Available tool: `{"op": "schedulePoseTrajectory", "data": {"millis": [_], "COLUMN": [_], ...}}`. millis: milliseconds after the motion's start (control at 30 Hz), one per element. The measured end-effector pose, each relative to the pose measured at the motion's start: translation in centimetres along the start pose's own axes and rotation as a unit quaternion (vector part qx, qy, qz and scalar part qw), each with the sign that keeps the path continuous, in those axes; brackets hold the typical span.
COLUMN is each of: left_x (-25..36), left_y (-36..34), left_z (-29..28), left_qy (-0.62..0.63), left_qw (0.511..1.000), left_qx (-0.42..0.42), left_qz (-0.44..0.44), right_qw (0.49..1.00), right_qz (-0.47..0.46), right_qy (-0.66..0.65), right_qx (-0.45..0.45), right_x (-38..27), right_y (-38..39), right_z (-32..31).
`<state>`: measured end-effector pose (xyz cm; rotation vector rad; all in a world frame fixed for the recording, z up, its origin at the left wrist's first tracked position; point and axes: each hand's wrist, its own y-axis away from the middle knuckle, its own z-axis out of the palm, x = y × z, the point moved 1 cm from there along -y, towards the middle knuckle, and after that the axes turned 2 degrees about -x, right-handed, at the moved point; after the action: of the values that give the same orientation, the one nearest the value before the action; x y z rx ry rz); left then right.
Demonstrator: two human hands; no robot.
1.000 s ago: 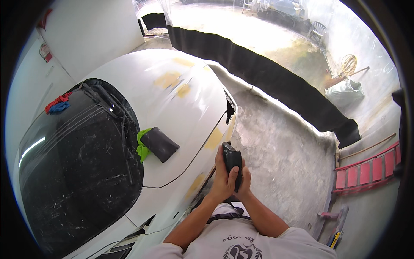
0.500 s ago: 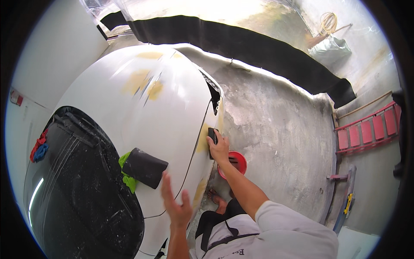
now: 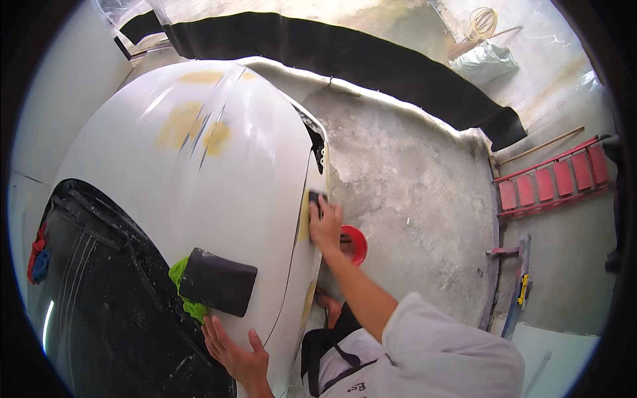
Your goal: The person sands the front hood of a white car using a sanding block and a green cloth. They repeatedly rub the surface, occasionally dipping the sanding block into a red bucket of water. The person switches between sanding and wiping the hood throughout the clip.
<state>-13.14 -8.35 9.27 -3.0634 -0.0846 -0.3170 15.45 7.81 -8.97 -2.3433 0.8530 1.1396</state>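
Note:
A white car with a bonnet (image 3: 225, 219) fills the left half of the view, its paint marked by yellowish filler patches (image 3: 182, 126). My right hand (image 3: 326, 229) grips a black sanding block (image 3: 314, 198) against the front fender, over a yellowish patch along its edge. On the bonnet by the windscreen, my left hand (image 3: 233, 351) lies with fingers spread, holding nothing. Its fingertips are close to a bright green cloth (image 3: 192, 309), which is partly hidden under a dark grey flat pad (image 3: 219, 282).
Beside the fender, a red bucket (image 3: 359, 245) stands on the concrete floor, partly behind my right arm. Red and blue cloths (image 3: 38, 255) lie on the far side of the windscreen (image 3: 93, 318). A red ladder (image 3: 554, 182) is at the right wall; a black sheet (image 3: 345, 66) stretches across the back.
My left hand has come down from the air onto the bonnet near the green cloth. The right hand keeps hold of the sanding block on the fender. The whole view has shifted slightly.

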Motion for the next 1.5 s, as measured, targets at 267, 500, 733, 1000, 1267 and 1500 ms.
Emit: {"op": "schedulePoseTrajectory", "data": {"millis": [267,500,733,1000,1267,1500], "left_x": [-0.1,0.2,0.6,0.4,0.4,0.3], "left_y": [0.0,0.3,-0.1,-0.1,-0.2,-0.3], "left_z": [-0.3,-0.4,-0.2,0.3,0.5,0.1], "left_qy": [0.036,0.048,0.042,0.032,0.017,0.006], "left_qw": [0.999,0.999,0.999,0.999,1.000,0.998], "left_qx": [0.000,-0.009,0.003,0.006,0.010,-0.038], "left_qz": [-0.003,-0.009,0.005,0.000,0.023,0.041], "right_qw": [0.998,0.998,0.994,0.995,0.993,0.985], "right_qz": [-0.055,-0.041,-0.070,-0.055,-0.032,-0.031], "right_qy": [0.007,-0.029,-0.056,0.006,-0.003,0.014], "right_qx": [-0.011,-0.048,-0.068,-0.084,-0.110,-0.168], "right_x": [0.1,0.5,1.1,1.6,1.1,1.0], "right_y": [0.3,-1.8,-0.9,-0.7,0.1,0.8], "right_z": [-0.4,-1.0,-2.0,-1.9,-3.3,-3.9]}}
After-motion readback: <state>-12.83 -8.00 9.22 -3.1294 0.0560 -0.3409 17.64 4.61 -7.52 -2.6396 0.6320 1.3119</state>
